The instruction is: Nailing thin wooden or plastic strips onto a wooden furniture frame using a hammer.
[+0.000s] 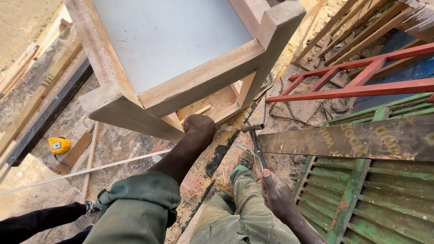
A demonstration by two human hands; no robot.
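Note:
A pale wooden frame (203, 79) with a grey panel (167, 36) stands tilted over the sandy ground. My left hand (199, 129) is closed in a fist against the frame's lower rail, beside one leg; its fingers are hidden, so I cannot see whether it holds anything. My right hand (276, 194) is lower right, above my knee, gripping the thin metal handle of a hammer (252, 128). The hammer's head points at the frame's bottom corner. I wear green sleeves and trousers.
A yellow tape measure (58, 145) lies at the left, and a pale strip (81, 172) stretches from it. On the right are a red metal frame (352, 88), a dark plank (352, 140) and green louvred shutters (375, 199). Another person's dark-clad limb (36, 222) is at the bottom left.

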